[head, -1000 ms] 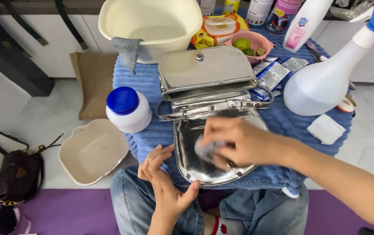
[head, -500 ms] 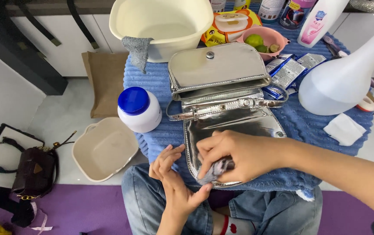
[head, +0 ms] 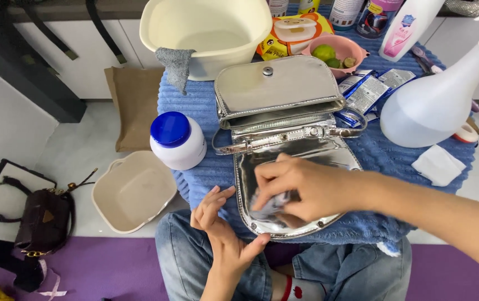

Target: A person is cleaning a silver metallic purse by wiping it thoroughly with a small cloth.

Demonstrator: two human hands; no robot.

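silver mirror-finish handbag (head: 284,111) lying open on a blue ribbed towel (head: 195,106) that covers the desk, its flap (head: 301,161) folded toward the near edge. right hand (head: 301,187) resting on the flap, fingers closed around a small crumpled wipe (head: 273,202) pressed against the shiny surface. left hand (head: 222,234) open and holding nothing, fingers spread, thumb against the flap's near left rim at the near edge of the desk. white jar with a blue lid (head: 178,139) standing just left of the bag, near the left edge. cream basin (head: 211,30) at the far edge, a grey cloth (head: 175,64) draped over its rim. pink bowl holding limes (head: 334,53) beside the far right of the bag; foil sachets (head: 367,92) between bag and a large white spray bottle (head: 434,106) toward the right edge. folded white pad (head: 437,164) near the right edge. on the floor to the left, a beige dish (head: 133,192) and a dark brown bag (head: 44,220).
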